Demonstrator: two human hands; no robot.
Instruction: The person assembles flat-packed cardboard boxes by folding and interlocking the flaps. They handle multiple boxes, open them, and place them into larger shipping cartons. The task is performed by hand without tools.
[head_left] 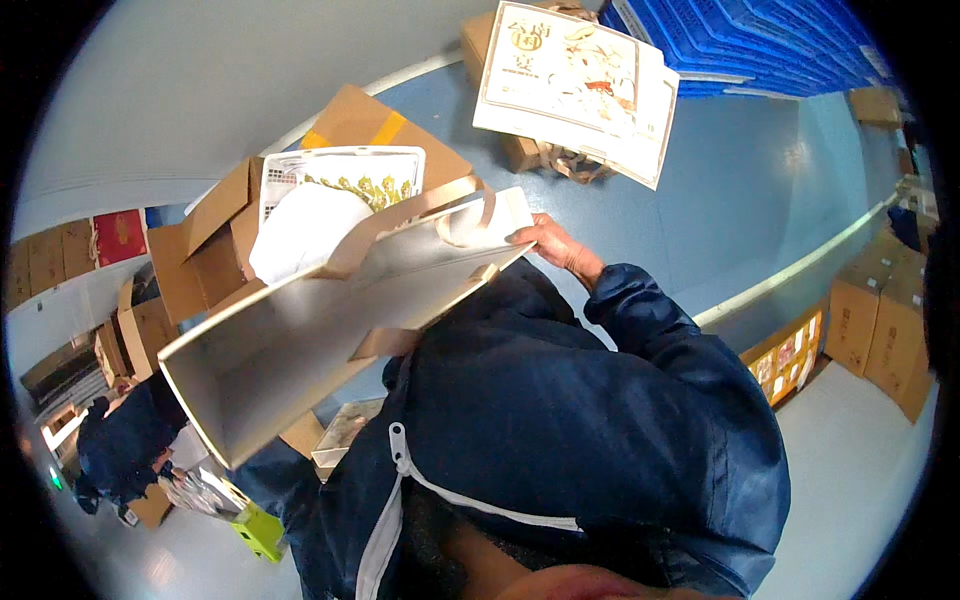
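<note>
An open, cream paper gift bag [330, 335] with brown ribbon handles lies slantwise in front of my chest, its mouth turned up toward me. The inside looks bare and greyish white. At its far right end my right hand [552, 246] grips the rim, thumb over the edge. My left sleeve [283, 487] runs under the bag's near left end, and the left hand is hidden behind it. Just beyond the bag stands a white plastic basket [342, 152] with gold-and-green packets [375, 190] and a smooth white thing [305, 232] in front of them.
An open cardboard carton [222, 225] surrounds the basket's left side. Printed cream gift bags [575, 90] lie flat on a box ahead. Blue crates [740, 45] are stacked at the far right, brown cartons [875, 325] at the right. Another person [130, 440] works at the left.
</note>
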